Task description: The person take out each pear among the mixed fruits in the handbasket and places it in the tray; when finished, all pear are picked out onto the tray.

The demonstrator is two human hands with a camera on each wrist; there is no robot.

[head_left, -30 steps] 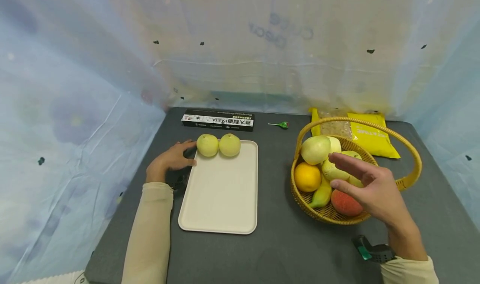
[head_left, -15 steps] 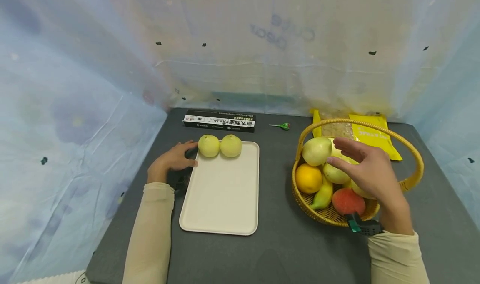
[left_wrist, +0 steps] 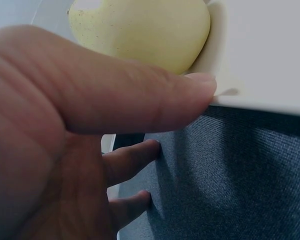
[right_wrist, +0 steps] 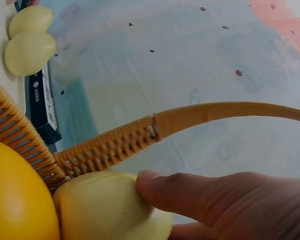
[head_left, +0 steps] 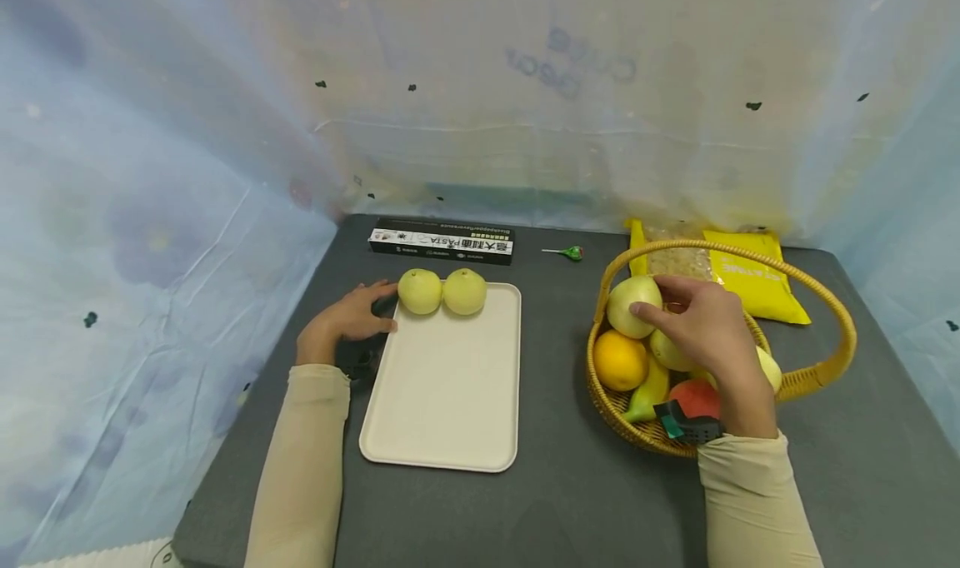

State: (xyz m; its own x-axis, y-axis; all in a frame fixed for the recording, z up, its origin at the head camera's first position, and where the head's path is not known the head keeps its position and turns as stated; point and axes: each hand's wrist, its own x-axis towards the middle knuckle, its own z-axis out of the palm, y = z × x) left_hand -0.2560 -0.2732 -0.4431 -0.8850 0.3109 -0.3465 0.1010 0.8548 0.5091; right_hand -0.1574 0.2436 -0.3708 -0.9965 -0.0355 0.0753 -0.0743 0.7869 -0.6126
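Note:
Two pale yellow pears (head_left: 420, 291) sit side by side at the far left end of a cream tray (head_left: 442, 385). Beside that corner lies my left hand (head_left: 351, 315), its thumb touching the rim and its fingers extended near the outer pear; the left wrist view shows the thumb next to the pear (left_wrist: 145, 30). On the right, my right hand (head_left: 708, 322) reaches into a wicker basket (head_left: 600, 397) and grips a pale pear (head_left: 630, 308) between thumb and fingers. The right wrist view has the thumb on this pear (right_wrist: 107, 207); the fingertips are mostly hidden.
Inside the basket are an orange (head_left: 619, 361), a banana (head_left: 649, 389), a red peach (head_left: 696, 400) and more pears. The basket handle (head_left: 813, 301) arches above them. Behind stand a black pasta box (head_left: 442, 241), a lollipop (head_left: 572, 252) and a yellow bag (head_left: 753, 285).
My right hand has moved left and deeper over the basket, from hovering above the fruit to gripping the pear. My left hand has stayed by the tray corner.

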